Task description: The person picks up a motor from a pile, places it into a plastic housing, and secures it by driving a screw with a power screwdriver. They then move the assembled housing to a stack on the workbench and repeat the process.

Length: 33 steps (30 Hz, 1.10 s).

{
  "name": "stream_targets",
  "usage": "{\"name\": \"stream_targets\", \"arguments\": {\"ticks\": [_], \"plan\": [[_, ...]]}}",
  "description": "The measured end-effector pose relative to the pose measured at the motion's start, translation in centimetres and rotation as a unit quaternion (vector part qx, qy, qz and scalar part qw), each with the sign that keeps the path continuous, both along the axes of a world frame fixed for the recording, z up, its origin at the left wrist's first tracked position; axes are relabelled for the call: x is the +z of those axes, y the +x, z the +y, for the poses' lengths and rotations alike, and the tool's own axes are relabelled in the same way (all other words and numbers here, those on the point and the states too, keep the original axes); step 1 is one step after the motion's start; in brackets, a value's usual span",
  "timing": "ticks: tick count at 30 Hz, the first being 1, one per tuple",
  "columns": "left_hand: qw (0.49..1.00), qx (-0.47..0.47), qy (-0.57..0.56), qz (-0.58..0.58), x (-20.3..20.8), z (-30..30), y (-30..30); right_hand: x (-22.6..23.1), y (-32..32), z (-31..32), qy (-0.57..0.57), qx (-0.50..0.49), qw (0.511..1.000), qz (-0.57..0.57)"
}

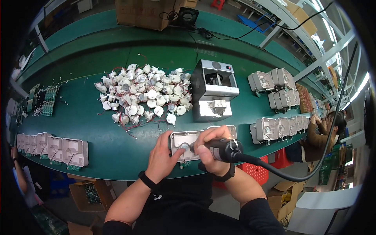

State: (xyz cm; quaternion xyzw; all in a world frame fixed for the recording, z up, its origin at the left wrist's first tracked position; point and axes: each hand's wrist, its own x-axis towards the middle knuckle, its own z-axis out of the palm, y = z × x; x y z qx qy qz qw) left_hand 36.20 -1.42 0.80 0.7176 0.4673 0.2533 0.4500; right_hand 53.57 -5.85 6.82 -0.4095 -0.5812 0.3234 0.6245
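In front of me at the bench edge lies an open, pale plastic housing (187, 137) with a green circuit board hanging at its near side. My left hand (159, 154) is closed on its left wall, the thumb reaching inside beside a small round part (184, 146). My right hand (211, 134) wraps round a black corded electric screwdriver (227, 150), held nearly level with its tip pointing left into the housing. Partly hidden behind that hand is a second pale housing (231, 131). The exact contact of the tip is hidden by my fingers.
Beyond my hands lie a heap of white round wired parts (150, 94) and a boxy black and silver machine (215, 90). Housings stand in rows at left (74, 152) and right (268, 129). The screwdriver's thick cable (290, 177) loops right. A co-worker (323, 137) sits at right.
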Motion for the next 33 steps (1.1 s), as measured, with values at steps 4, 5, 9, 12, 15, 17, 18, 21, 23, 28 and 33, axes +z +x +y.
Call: {"name": "stream_targets", "arguments": {"ticks": [4, 5, 9, 12, 15, 17, 18, 21, 23, 28, 33], "plan": [[1.0, 0.005, 0.016, -0.021, -1.0, -0.2, -0.3, 2.8, 0.6, 0.2, 0.026, -0.021, 0.997, 0.064], [0.999, 0.014, 0.028, -0.03, -1.2, -0.2, -0.4, 3.9, 1.6, 0.4, 0.065, -0.044, 0.994, 0.08], [1.0, -0.001, -0.001, -0.017, 0.1, -0.4, -0.4, 6.7, 6.4, 3.4, 0.128, -0.169, 0.977, 0.034], [0.997, -0.004, 0.071, -0.003, -0.8, -0.4, -0.1, 6.9, 8.2, 5.4, 0.102, -0.193, 0.975, 0.031], [0.996, -0.009, 0.091, 0.009, -1.0, -0.4, -0.1, 6.4, 7.9, 5.7, 0.075, -0.205, 0.976, 0.021], [0.998, -0.017, 0.064, 0.018, -1.0, -0.3, -0.1, 6.0, 7.2, 5.7, 0.049, -0.204, 0.978, 0.003], [0.998, -0.014, 0.063, 0.02, -1.1, -0.3, -0.1, 6.1, 6.9, 5.7, 0.047, -0.201, 0.978, 0.005], [0.997, -0.02, 0.068, 0.007, -1.6, -0.3, 0.0, 6.9, 6.0, 5.1, 0.123, -0.192, 0.974, -0.003], [0.997, -0.022, 0.067, 0.01, -1.2, -0.1, 0.1, 7.0, 6.6, 5.9, 0.11, -0.2, 0.973, -0.006], [0.997, -0.02, 0.07, 0.016, -1.0, -0.1, 0.1, 7.2, 7.9, 6.7, 0.05, -0.207, 0.977, 0.004], [0.997, -0.015, 0.075, 0.024, -1.1, -0.2, 0.0, 7.8, 6.1, 3.7, 0.048, -0.125, 0.985, 0.113]]}}
